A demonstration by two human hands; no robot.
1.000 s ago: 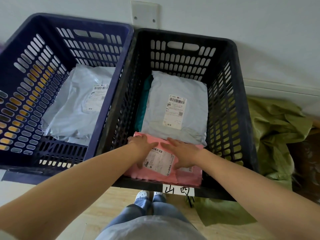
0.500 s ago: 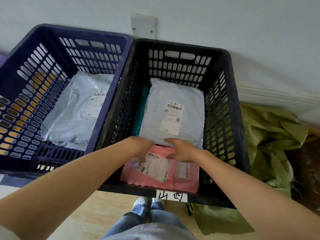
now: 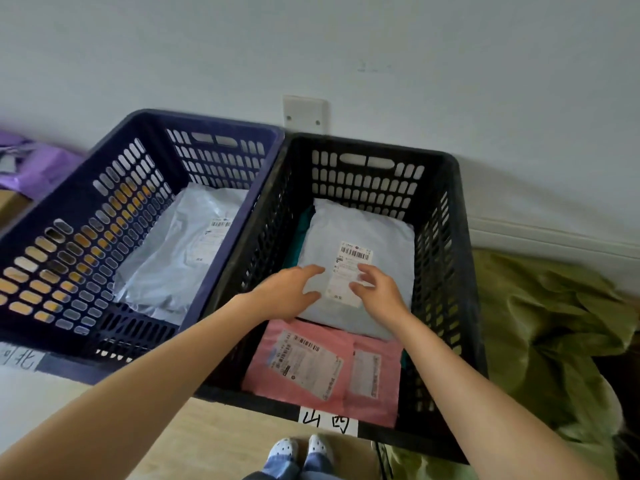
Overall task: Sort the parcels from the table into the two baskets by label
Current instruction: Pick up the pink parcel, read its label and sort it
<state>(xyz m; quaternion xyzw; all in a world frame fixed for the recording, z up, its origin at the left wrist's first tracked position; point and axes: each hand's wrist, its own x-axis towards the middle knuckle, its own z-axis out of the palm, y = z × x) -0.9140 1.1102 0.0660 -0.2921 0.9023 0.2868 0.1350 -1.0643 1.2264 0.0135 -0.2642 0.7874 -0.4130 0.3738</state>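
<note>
In the black basket (image 3: 367,147): both hands are down inside, over the far half
Left hand (image 3: 289,294): palm down, fingers spread and loosely bent, nothing in them, over the near left corner of the grey parcel (image 3: 381,237)
Right hand (image 3: 379,294): empty too, fingers slack and a little curled, right at the parcel's white label (image 3: 355,265)
Contact: can't tell whether either hand touches the grey parcel or hangs just above it
Grey parcel: flat in the far half, label up, its near edge lapping over the pink parcel (image 3: 311,362)
Pink parcel: flat at the near end, up against the near wall, labels up, free of both hands
Teal thing (image 3: 306,220): peeks out from under the grey parcel's left side
Tag (image 3: 327,420): white, handwritten, stuck on the black basket's near rim
Blue basket (image 3: 207,119): touching the black one on its left
Second grey parcel (image 3: 180,251): lies in the blue basket, label up
Further out: green sack (image 3: 554,323) on the floor to the right, purple bag (image 3: 34,164) far left, wall plate (image 3: 304,112) behind where the baskets meet, shoes (image 3: 301,448) at the bottom edge
</note>
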